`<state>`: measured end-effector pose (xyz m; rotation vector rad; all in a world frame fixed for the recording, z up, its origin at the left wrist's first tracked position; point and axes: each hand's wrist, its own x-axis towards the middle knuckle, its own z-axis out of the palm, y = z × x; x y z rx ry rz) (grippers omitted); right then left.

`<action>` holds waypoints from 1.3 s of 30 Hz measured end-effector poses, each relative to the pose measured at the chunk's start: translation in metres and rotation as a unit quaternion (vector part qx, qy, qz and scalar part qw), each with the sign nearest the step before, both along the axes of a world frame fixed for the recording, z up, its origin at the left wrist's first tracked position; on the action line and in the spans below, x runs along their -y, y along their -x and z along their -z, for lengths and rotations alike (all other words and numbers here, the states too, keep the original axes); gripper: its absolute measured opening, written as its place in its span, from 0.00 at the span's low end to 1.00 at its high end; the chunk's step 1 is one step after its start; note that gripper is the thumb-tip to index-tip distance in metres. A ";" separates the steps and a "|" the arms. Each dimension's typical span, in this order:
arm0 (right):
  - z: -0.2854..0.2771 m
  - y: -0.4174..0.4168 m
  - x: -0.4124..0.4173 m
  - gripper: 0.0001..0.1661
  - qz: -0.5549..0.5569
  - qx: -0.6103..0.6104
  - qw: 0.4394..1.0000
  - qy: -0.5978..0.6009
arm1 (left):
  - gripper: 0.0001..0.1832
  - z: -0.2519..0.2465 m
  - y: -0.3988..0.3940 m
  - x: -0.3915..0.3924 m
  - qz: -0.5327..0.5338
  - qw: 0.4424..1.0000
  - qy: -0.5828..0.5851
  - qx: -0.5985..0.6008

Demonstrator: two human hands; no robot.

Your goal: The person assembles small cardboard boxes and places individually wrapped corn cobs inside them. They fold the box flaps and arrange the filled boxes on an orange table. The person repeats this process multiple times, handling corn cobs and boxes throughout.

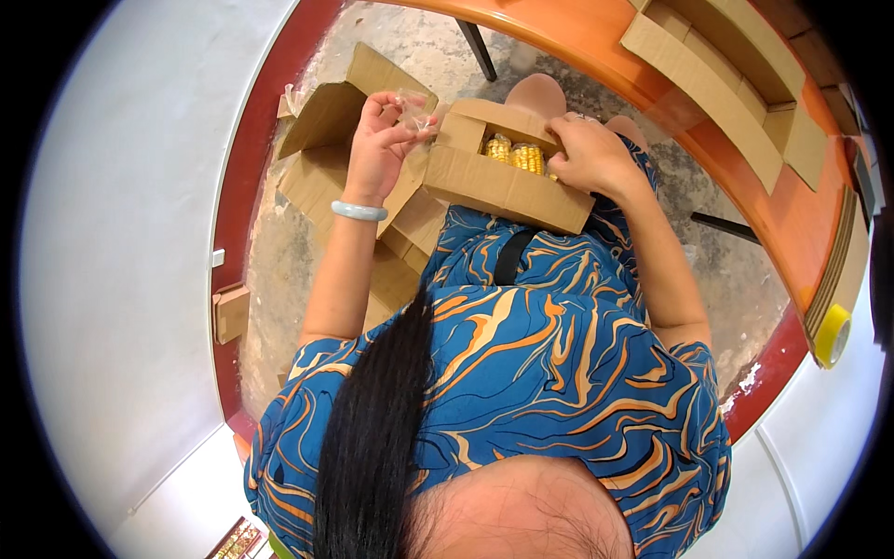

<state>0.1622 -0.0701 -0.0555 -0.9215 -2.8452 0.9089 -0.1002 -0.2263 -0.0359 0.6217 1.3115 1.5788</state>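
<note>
A cardboard box rests on my lap with its top flaps partly folded in. Through the gap between the flaps, yellow corn cobs in clear plastic wrapping show. To the left of the box, my left hand is raised, with a small piece of clear plastic film between its fingers. My right hand is at the right end of the box, its fingers on the flap and at the opening's edge; whether they also hold something inside is hidden.
Opened cardboard boxes lie on the floor to the left. An orange table curves along the top and right, bearing an open cardboard box, flat cardboard and a yellow tape roll. A small carton lies by the left wall.
</note>
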 end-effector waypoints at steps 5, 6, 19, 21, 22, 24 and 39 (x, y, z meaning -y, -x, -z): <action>0.001 -0.014 -0.005 0.25 -0.012 -0.084 0.988 0.128 | 0.11 0.017 0.051 0.010 0.134 0.982 -0.023 0.127; -0.004 -0.017 -0.007 0.26 -0.003 -0.092 0.984 0.154 | 0.17 0.004 0.031 0.000 0.012 0.992 0.110 -0.055; -0.033 -0.028 0.011 0.24 -0.060 -0.066 0.995 0.055 | 0.15 -0.045 -0.030 -0.032 0.285 0.707 -0.039 -0.646; -0.040 -0.020 0.017 0.31 -0.024 -0.088 0.995 0.048 | 0.18 -0.046 -0.033 -0.035 0.301 0.706 -0.089 -0.635; -0.040 -0.016 0.018 0.34 -0.018 -0.102 0.994 0.047 | 0.18 -0.045 -0.036 -0.039 0.310 0.699 -0.117 -0.634; -0.032 -0.010 0.017 0.36 -0.014 -0.182 0.976 0.120 | 0.19 -0.042 -0.043 -0.042 0.338 0.714 -0.138 -0.597; -0.009 -0.006 0.030 0.17 0.015 -0.314 0.949 0.008 | 0.18 -0.017 -0.058 -0.032 0.317 0.805 -0.101 -0.491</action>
